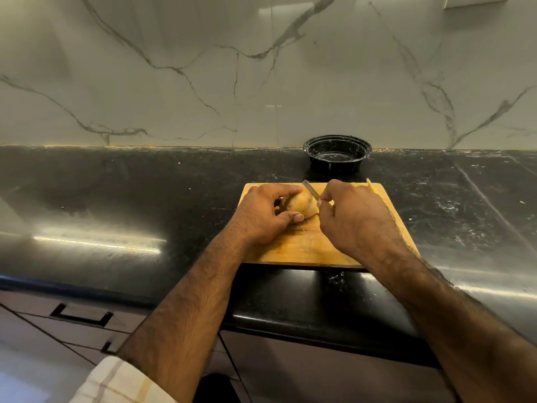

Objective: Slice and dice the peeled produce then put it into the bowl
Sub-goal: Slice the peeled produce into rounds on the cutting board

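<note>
We've got the left hand (263, 212) clamping the peeled potato (302, 205) mid-frame on the cutting board (302, 248); the right hand (353, 216) grips the knife (310, 189). Risk: left thumb near the blade, round potato could roll. The bowl (337, 151) sits behind.

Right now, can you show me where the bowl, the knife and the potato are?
bowl (337, 140): head view, on its back rim.
knife (310, 189): head view, on the bare blade.
potato (302, 203): head view, on its top.
</note>
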Available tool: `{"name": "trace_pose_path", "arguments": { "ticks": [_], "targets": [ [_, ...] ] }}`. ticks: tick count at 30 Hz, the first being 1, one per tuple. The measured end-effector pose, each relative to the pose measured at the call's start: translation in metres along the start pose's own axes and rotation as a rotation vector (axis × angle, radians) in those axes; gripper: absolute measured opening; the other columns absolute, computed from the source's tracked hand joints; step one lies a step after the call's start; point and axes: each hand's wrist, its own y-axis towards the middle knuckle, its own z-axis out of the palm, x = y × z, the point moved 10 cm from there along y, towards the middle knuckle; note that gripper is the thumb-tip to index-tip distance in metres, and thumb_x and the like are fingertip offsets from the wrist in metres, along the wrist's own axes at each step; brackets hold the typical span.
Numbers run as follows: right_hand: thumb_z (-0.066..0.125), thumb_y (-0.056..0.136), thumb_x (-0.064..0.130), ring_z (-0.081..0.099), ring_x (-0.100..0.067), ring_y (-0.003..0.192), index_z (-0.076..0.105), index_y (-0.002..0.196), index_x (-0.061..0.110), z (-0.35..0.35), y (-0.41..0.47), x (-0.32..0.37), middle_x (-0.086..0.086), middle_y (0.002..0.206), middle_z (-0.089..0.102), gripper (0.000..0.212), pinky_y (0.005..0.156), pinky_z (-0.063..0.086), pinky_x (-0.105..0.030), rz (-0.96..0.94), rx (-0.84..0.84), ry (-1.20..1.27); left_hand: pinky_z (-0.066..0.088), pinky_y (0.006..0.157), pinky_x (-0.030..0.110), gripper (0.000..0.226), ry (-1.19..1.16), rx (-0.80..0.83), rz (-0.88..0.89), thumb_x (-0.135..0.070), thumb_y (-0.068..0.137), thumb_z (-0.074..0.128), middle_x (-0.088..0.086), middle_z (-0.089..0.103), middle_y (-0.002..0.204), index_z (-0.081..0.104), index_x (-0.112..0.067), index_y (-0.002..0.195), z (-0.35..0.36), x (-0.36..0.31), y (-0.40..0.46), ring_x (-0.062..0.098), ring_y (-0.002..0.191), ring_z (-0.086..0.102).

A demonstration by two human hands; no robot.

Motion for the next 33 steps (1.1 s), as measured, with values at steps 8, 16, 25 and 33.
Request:
{"name": "trace_pose_path", "arguments": {
  "ticks": [8, 16, 25, 33],
  "targets": [
    [0.055, 0.103, 0.029, 0.06, -0.015, 0.078, 0.061, 0.103, 0.029, 0.006, 0.017, 0.005, 0.004, 0.089, 0.063, 0.006, 0.058, 0.046, -0.03, 0.009, 0.052, 0.049, 0.05, 0.112, 0.041, 0.06, -0.026, -0.021, -0.01, -0.032, 0.087, 0.085, -0.002, 0.062, 0.147, 0.063, -0.036, 0.143, -0.003, 0.0, -0.001, 0.017, 0.133, 0.057],
    [0.054, 0.102, 0.029, 0.061, -0.016, 0.076, 0.063, 0.107, 0.027, 0.003, -0.002, -0.001, 0.004, 0.084, 0.064, 0.01, 0.058, 0.047, -0.03, -0.007, 0.035, 0.004, 0.044, 0.105, 0.03, 0.057, -0.047, -0.003, 0.011, -0.029, 0.087, 0.086, -0.003, 0.063, 0.144, 0.065, -0.036, 0.14, -0.003, -0.001, 0.0, 0.012, 0.131, 0.055],
    [0.048, 0.105, 0.033, 0.062, -0.019, 0.083, 0.06, 0.121, 0.027, 0.011, -0.018, -0.001, 0.0, 0.094, 0.064, 0.021, 0.077, 0.059, -0.039, 0.002, 0.138, -0.087, 0.051, 0.107, 0.037, 0.059, -0.046, -0.015, 0.0, -0.035, 0.087, 0.085, -0.001, 0.062, 0.145, 0.064, -0.036, 0.141, -0.002, 0.001, 0.001, 0.015, 0.128, 0.059],
    [0.046, 0.106, 0.034, 0.059, -0.023, 0.088, 0.055, 0.127, 0.025, 0.02, -0.025, 0.003, -0.001, 0.094, 0.058, 0.024, 0.081, 0.056, -0.04, -0.029, 0.186, -0.164, 0.047, 0.111, 0.038, 0.059, -0.08, 0.007, -0.022, -0.032, 0.086, 0.086, -0.001, 0.059, 0.149, 0.064, -0.04, 0.14, -0.001, 0.005, 0.002, 0.02, 0.136, 0.055]
  ]
}}
